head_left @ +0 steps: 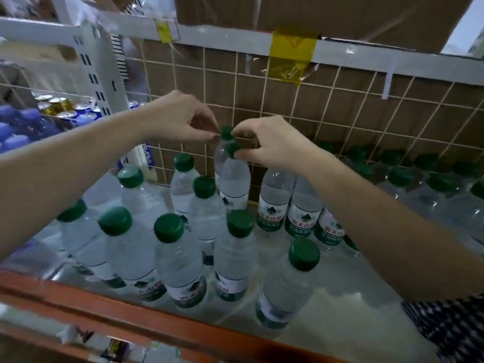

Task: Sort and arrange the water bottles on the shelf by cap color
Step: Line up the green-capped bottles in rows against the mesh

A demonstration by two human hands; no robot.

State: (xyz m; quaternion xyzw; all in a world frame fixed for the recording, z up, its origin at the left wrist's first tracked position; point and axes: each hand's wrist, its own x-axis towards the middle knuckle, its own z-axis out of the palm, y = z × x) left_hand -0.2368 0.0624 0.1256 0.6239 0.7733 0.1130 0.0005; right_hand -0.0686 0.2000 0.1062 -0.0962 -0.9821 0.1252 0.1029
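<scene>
Several clear water bottles with green caps stand on the shelf (327, 318). One bottle (231, 179) near the back wire grid sits higher than its neighbours. My left hand (180, 119) pinches its green cap (225, 132) from the left with thumb and fingertips. My right hand (264, 145) comes in from the right: its forefinger touches that same cap, and its thumb presses a second green cap (233, 149) just below. Whether that lower cap belongs to another bottle behind is unclear. More green-capped bottles (301, 213) stand under my right forearm.
A row of green-capped bottles (400, 176) lines the back right, some in plastic wrap. Blue-capped bottles (18, 132) and cans (57, 106) fill the neighbouring bay on the left. A wire grid (340, 106) backs the shelf, and an orange beam (131, 318) edges its front.
</scene>
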